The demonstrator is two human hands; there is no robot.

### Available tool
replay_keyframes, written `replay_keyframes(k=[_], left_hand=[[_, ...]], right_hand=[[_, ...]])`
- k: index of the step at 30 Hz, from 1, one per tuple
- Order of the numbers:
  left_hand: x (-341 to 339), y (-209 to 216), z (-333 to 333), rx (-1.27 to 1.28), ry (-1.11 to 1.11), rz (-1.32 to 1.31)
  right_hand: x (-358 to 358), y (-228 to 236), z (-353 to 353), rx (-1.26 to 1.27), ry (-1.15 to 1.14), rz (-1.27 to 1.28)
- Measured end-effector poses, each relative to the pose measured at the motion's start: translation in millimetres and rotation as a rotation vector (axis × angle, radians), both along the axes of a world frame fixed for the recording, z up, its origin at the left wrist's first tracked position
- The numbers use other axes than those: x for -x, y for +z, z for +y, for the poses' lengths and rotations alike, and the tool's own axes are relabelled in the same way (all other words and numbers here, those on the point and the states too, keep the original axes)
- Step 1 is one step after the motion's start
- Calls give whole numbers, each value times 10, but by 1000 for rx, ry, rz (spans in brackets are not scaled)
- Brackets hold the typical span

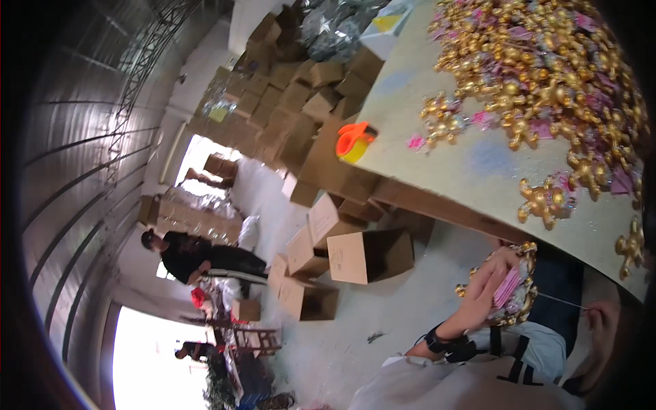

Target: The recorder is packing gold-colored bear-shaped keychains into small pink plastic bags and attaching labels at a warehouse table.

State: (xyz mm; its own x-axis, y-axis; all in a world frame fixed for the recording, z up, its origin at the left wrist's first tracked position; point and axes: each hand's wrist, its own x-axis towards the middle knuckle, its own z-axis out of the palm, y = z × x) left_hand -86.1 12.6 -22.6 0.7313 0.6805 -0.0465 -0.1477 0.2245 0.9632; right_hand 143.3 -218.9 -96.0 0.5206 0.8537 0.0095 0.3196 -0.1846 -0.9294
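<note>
Gold figures (pixel 527 257) and pink tags (pixel 507 288) fill left hand (pixel 484 281); right hand (pixel 601 324) pinches cord (pixel 562 301).

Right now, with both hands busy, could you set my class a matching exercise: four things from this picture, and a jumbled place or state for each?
Things:
1. Left hand
2. Right hand
3. Orange-and-yellow item
4. Open cardboard boxes

Places or states:
A. at a corner of the table
B. holding a thin pale string
C. on the pale floor
D. gripping gold figures with pink cards

Right pairs: 1-D; 2-B; 3-A; 4-C
</note>
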Motion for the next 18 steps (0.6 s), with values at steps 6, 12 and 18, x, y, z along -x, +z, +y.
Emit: replay_keyframes(k=[6, 12, 18], left_hand=[[33, 2, -243, 138, -41, -360], [-205, -44, -399, 314, -327, -253], [-289, -117, -293, 57, -597, -125]], right_hand=[[116, 369, 10, 32, 54, 275], [-26, 450, -481, 196, -1, 231], [-134, 482, -887, 272, -111, 320]])
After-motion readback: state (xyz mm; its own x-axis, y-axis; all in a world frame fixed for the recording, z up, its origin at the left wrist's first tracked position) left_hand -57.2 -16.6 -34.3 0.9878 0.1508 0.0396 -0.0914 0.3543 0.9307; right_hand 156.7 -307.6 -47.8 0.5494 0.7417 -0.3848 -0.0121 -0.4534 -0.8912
